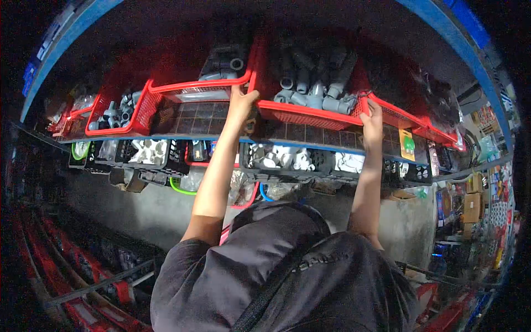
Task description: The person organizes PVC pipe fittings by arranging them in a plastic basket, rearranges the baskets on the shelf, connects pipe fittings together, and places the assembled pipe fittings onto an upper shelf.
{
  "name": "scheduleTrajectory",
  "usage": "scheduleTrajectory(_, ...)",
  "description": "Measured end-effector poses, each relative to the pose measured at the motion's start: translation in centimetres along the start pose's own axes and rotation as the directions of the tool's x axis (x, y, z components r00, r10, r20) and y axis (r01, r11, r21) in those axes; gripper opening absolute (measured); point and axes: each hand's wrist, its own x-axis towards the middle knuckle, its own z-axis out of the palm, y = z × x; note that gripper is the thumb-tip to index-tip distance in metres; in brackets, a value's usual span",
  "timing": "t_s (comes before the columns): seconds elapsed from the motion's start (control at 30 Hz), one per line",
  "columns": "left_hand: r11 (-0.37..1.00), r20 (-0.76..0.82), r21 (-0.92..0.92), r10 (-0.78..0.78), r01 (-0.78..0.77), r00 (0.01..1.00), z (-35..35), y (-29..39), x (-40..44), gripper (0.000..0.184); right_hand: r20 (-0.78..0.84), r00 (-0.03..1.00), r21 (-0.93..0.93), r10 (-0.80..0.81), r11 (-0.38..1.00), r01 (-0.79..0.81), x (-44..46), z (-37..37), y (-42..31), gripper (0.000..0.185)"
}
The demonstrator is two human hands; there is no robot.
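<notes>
A red plastic basket [310, 114] sits on the shelf in front of me, filled with grey pipe fittings [316, 95]. My left hand [241, 104] is closed at its front left corner, where it meets another red basket [199, 84]; part of the fingers is hidden behind the rims. On the front right corner, my right hand [373, 117] grips the rim, fingers bent over it. The neighbouring basket on the left also has grey fittings [235, 63] in it and looks tilted.
More red baskets stand on both sides, one with small grey fittings [113, 115]. Below the blue shelf edge [193, 138] are black crates with white fittings [279, 156]. A yellow card with a green item [407, 145] hangs at the right. Stocked racks [473, 205] stand farther right.
</notes>
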Motion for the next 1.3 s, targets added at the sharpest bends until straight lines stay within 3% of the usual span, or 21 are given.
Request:
scheduleTrajectory(0.07,0.997,0.015,-0.073,-0.038,0.039,0.999,-0.1,-0.2,-0.1,0.048,0.012,0.998,-0.055,0.062,0.997,-0.061,-0.5,-0.1,-1.0,0.05)
scheduleTrajectory(0.13,0.991,-0.008,-0.126,-0.049,0.048,0.999,0.5,0.5,-1.2,0.054,0.078,0.996,0.107,0.034,0.993,-0.042,-0.6,-0.9,0.7,0.058)
scheduleTrajectory(0.23,0.946,0.087,-0.296,-0.114,0.135,0.99,0.3,-0.1,-1.4,0.053,0.12,0.993,0.127,-0.005,0.992,-0.01,-1.1,-1.1,0.2,0.059)
scheduleTrajectory(0.33,0.932,0.134,-0.325,-0.123,0.161,0.983,0.2,0.1,-1.4,0.053,0.052,0.994,0.253,0.101,0.961,-0.111,-1.2,-1.0,0.7,0.062)
scheduleTrajectory(0.4,0.859,0.169,-0.456,-0.173,0.233,0.97,0.6,0.7,-1.8,0.054,0.078,0.994,0.253,0.076,0.963,-0.094,-1.0,-1.1,1.1,0.063)
scheduleTrajectory(0.57,0.807,0.173,-0.527,-0.207,0.268,0.963,0.6,1.1,-2.1,0.054,0.095,0.992,0.336,0.079,0.936,-0.106,-1.1,-0.5,0.6,0.066)
scheduleTrajectory(0.6,0.804,0.17,-0.518,-0.236,0.291,0.957,0.4,1.0,-2.1,0.052,0.131,0.991,0.363,0.015,0.93,-0.062,-1.1,-0.7,0.7,0.063)
scheduleTrajectory(0.7,0.807,0.189,-0.487,-0.276,0.334,0.942,-0.1,0.3,-1.3,0.044,0.144,0.987,0.381,0.068,0.917,-0.118,-1.5,-0.4,-0.7,0.06)
scheduleTrajectory(0.87,0.88,0.092,-0.344,-0.315,0.327,0.945,0.7,2.6,-1.7,0.04,0.09,0.988,0.39,0.129,0.908,-0.154,-1.7,0.1,-1.3,0.06)
scheduleTrajectory(0.93,0.916,0.087,-0.298,-0.254,0.268,0.963,0.4,0.9,-1.0,0.037,0.055,0.986,0.351,0.158,0.922,-0.167,-1.9,0.0,-1.5,0.056)
scheduleTrajectory(0.97,0.937,0.06,-0.221,-0.264,0.27,0.963,0.1,0.1,-0.6,0.039,-0.03,0.989,0.182,0.144,0.974,-0.137,-2.3,0.2,-2.6,0.054)
scheduleTrajectory(1.0,0.969,-0.047,-0.024,-0.249,0.248,0.967,-0.2,-0.7,-0.5,0.038,-0.08,0.996,0.104,0.042,0.994,-0.033,-2.2,-0.3,-1.3,0.05)
scheduleTrajectory(1.03,0.986,-0.014,0.138,-0.091,0.092,0.996,-0.3,0.1,-1.2,0.033,-0.138,0.99,-0.009,0.034,0.999,-0.036,-2.3,-0.3,-1.6,0.044)
scheduleTrajectory(1.07,0.909,-0.099,0.417,0.024,0.02,0.995,-0.1,1.8,-2.3,0.034,-0.151,0.988,0.025,0.04,0.999,-0.037,-2.2,-0.7,-0.5,0.04)
scheduleTrajectory(1.13,0.767,-0.172,0.634,0.012,0.101,0.985,-0.1,2.9,-3.1,0.031,-0.172,0.984,-0.088,-0.051,0.995,0.036,-1.8,0.0,-1.1,0.043)
scheduleTrajectory(1.2,0.719,-0.21,0.692,0.125,0.057,0.97,0.4,3.7,-3.5,0.031,-0.121,0.992,-0.049,0.031,0.998,-0.037,-1.5,-0.2,-1.0,0.045)
scheduleTrajectory(1.3,0.709,-0.159,0.702,0.064,0.068,0.985,0.0,3.4,-2.7,0.032,0.002,0.998,0.016,-0.06,0.998,0.06,-0.7,-1.2,0.0,0.059)
